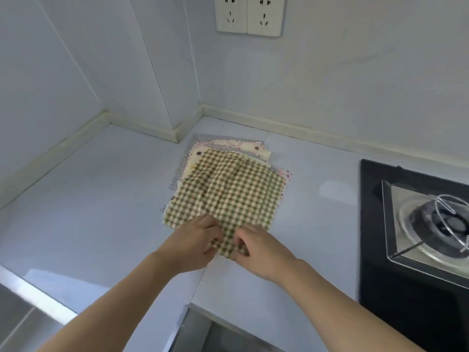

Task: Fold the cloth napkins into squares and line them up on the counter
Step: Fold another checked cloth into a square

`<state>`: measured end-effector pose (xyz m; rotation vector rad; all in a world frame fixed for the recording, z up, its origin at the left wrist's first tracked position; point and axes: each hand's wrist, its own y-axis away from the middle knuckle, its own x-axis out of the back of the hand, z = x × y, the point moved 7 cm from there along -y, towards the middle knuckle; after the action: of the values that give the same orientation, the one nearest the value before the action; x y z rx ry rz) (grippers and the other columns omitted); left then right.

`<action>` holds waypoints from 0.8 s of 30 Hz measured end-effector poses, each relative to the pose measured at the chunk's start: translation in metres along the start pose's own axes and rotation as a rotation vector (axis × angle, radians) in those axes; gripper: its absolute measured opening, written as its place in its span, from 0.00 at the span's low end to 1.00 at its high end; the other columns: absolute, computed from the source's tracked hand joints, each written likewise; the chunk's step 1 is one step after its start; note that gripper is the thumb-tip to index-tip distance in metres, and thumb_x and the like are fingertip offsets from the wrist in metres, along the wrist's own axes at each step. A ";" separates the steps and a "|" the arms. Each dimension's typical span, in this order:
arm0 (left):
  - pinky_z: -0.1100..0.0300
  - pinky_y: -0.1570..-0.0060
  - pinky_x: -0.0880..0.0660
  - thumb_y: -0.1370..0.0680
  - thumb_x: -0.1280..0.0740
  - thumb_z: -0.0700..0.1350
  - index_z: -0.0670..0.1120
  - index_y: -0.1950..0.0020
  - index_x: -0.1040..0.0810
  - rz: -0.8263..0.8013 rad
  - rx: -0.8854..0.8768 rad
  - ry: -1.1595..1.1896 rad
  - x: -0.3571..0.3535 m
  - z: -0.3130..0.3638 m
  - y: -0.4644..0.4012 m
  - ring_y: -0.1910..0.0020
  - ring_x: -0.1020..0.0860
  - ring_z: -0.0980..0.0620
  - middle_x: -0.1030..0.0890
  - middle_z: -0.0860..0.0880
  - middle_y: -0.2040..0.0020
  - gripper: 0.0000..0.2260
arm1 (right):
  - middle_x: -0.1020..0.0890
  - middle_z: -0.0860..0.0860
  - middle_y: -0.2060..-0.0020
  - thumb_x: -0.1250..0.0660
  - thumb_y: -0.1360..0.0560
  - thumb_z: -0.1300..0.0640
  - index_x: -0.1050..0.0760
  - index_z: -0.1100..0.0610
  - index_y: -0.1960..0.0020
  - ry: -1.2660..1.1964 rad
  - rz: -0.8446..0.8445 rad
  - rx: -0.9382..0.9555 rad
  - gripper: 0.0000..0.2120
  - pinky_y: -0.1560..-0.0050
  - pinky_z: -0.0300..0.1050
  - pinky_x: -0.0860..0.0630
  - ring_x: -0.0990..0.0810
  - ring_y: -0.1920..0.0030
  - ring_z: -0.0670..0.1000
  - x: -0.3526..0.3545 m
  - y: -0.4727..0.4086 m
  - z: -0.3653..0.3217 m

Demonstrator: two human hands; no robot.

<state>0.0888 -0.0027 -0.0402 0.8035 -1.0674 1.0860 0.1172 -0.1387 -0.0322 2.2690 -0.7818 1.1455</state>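
We are right at the start of the job, as far as we can judge. The napkins (253,151) lie in one loose, flat stack on the desk (88,212), toward its back edge and near the inner corner where the walls meet, and none of them looks folded; we see no finished squares anywhere on the desk, and no row begun. On top sits the green checked napkin (225,189), rumpled and spread open, its near corner drawn toward the front edge of the desk. Our left hand (195,242) and right hand (258,252) are close together on that near corner, the fingers of both curled and pinching the cloth between them, so both are gripping the checked napkin. The likely step is lifting or drawing this top one off the stack to fold it. Beneath it we make out pale, patterned layers, though how many we cannot count. Everything remains to do: each napkin folded, then lined up. The stove (416,224) sits at the desk's right edge.
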 end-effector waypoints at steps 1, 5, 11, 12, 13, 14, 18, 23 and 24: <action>0.63 0.50 0.28 0.26 0.34 0.46 0.52 0.51 0.22 0.043 -0.051 -0.012 0.000 0.001 0.003 0.50 0.27 0.56 0.26 0.56 0.46 0.06 | 0.30 0.45 0.48 0.35 0.24 0.46 0.28 0.53 0.44 0.060 0.018 0.034 0.14 0.50 0.37 0.36 0.32 0.47 0.47 -0.007 -0.001 0.002; 0.60 0.52 0.27 0.22 0.43 0.48 0.51 0.53 0.24 0.187 -0.150 -0.029 -0.005 -0.005 0.010 0.54 0.28 0.56 0.26 0.56 0.48 0.08 | 0.31 0.43 0.47 0.32 0.30 0.37 0.30 0.50 0.44 0.180 0.118 0.115 0.22 0.46 0.39 0.35 0.33 0.46 0.46 -0.020 -0.004 0.004; 0.63 0.49 0.29 0.25 0.37 0.43 0.50 0.54 0.27 0.237 -0.223 -0.084 -0.010 -0.009 0.016 0.51 0.28 0.55 0.27 0.55 0.48 0.02 | 0.27 0.46 0.51 0.38 0.23 0.46 0.27 0.51 0.49 0.286 0.291 0.218 0.10 0.46 0.45 0.29 0.30 0.48 0.48 -0.022 0.000 -0.001; 0.63 0.49 0.29 0.24 0.37 0.44 0.50 0.55 0.26 0.259 -0.223 -0.097 -0.010 -0.009 0.018 0.51 0.28 0.56 0.26 0.55 0.47 0.02 | 0.26 0.47 0.52 0.39 0.22 0.48 0.27 0.52 0.50 0.316 0.323 0.236 0.08 0.47 0.47 0.28 0.29 0.49 0.49 -0.023 0.001 -0.003; 0.62 0.50 0.28 0.23 0.39 0.45 0.49 0.55 0.25 0.280 -0.215 -0.105 -0.011 -0.009 0.019 0.52 0.28 0.56 0.26 0.55 0.48 0.04 | 0.26 0.47 0.53 0.40 0.21 0.50 0.26 0.53 0.51 0.345 0.348 0.246 0.08 0.48 0.48 0.28 0.28 0.50 0.49 -0.024 0.003 -0.004; 0.60 0.50 0.28 0.23 0.40 0.44 0.49 0.55 0.24 0.297 -0.204 -0.098 -0.011 -0.009 0.019 0.53 0.28 0.55 0.25 0.55 0.49 0.05 | 0.25 0.48 0.53 0.41 0.21 0.51 0.25 0.54 0.51 0.363 0.368 0.243 0.08 0.48 0.48 0.28 0.27 0.51 0.50 -0.023 0.005 -0.006; 0.56 0.49 0.29 0.25 0.36 0.47 0.53 0.51 0.28 0.354 -0.046 0.072 -0.001 -0.001 0.024 0.51 0.29 0.54 0.26 0.55 0.51 0.04 | 0.25 0.48 0.53 0.40 0.20 0.54 0.26 0.56 0.52 0.160 0.496 0.130 0.07 0.49 0.43 0.29 0.28 0.51 0.48 0.006 0.024 -0.017; 0.57 0.50 0.29 0.21 0.37 0.44 0.49 0.43 0.23 0.524 0.098 0.017 0.028 0.023 0.036 0.47 0.26 0.51 0.23 0.53 0.46 0.08 | 0.26 0.47 0.56 0.41 0.20 0.56 0.27 0.58 0.54 0.000 0.591 0.035 0.08 0.61 0.35 0.34 0.28 0.58 0.46 0.048 0.059 -0.043; 0.58 0.54 0.30 0.20 0.40 0.42 0.48 0.45 0.23 0.575 0.129 0.052 0.040 0.028 0.039 0.51 0.26 0.51 0.22 0.52 0.48 0.08 | 0.25 0.48 0.56 0.41 0.20 0.56 0.27 0.58 0.54 -0.043 0.606 0.013 0.08 0.62 0.35 0.34 0.28 0.60 0.46 0.054 0.066 -0.047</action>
<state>0.0479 -0.0053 0.0069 0.5733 -1.2287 1.6636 0.0733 -0.1719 0.0484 2.1260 -1.5500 1.3510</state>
